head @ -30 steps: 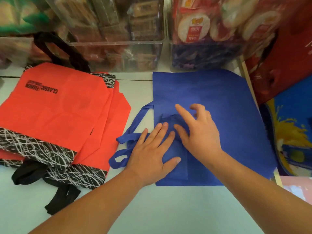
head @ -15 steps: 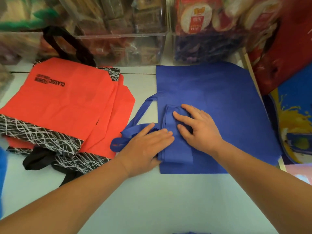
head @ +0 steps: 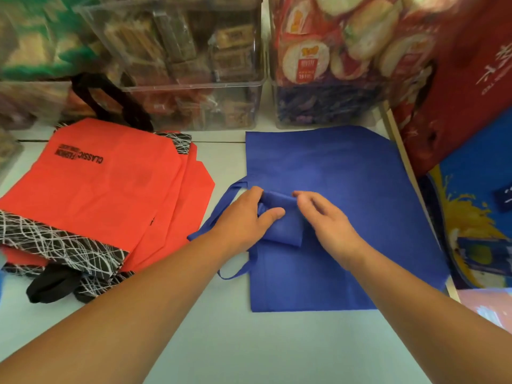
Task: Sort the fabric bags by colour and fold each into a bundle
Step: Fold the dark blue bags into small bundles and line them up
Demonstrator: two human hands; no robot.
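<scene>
I take the royal-blue non-woven flat blue bag [head: 346,173] as my landmark: it lies spread on the pale worktop [head: 277,350]. On its left-middle area sits the small folded blue bundle [head: 285,225] of the same cloth; I cannot tell whether that is a separate bag or a tucked part of the flat one. My left hand [head: 243,217] clamps it, thumb on top and fingers [head: 256,192] curled round its far end. My right hand [head: 329,223] is at the bundle's right side with its fingers [head: 302,195] loosely apart and holding nothing; contact is too blurred to call. I judge this cloth light, soft and a little springy, so a fold will likely open unless pinned. It looks best taken across the folded edges rather than by the loose blue straps [head: 221,209] trailing off the landmark's left edge, which could snag. Further left of the landmark lies the stack of orange bags [head: 110,189] with black-and-white scribbled trim, separated from it by a strip of bare worktop. Just beyond its far edge stand clear plastic bins [head: 194,65] of packaged snacks. A dark red bag [head: 457,92] leans near its far right corner, and the worktop's rim runs along its right edge, so there is little slack there. The widest open room is on the near side.
</scene>
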